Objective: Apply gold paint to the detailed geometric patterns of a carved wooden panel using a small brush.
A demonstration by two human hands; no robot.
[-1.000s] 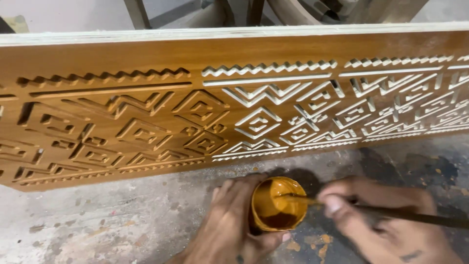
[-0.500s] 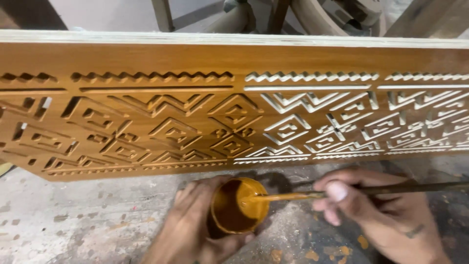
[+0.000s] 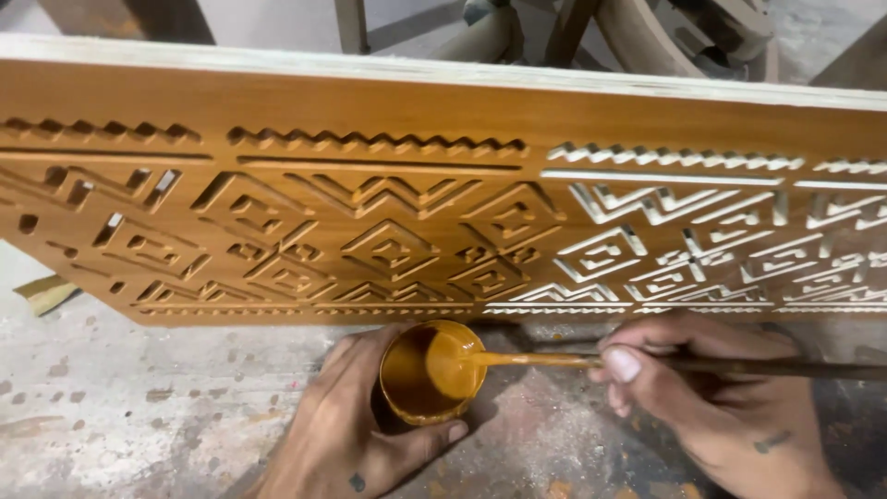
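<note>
The left hand (image 3: 356,434) wraps the small stain cup (image 3: 427,371) on the floor (image 3: 139,407); light, tippy, likely slick. The right hand (image 3: 711,397) pinches a thin, stiff brush (image 3: 591,360), its tip dipped in the cup.

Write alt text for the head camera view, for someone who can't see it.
A right hand dips a brush into a small cup of orange-brown stain, steadied by the left hand. Behind them stands a carved wooden panel, its left grooves stained, its right grooves pale.

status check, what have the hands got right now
Left hand grips stain cup. Right hand holds brush, tip in cup. Carved panel behind, part stained. Nothing in the way.
</note>
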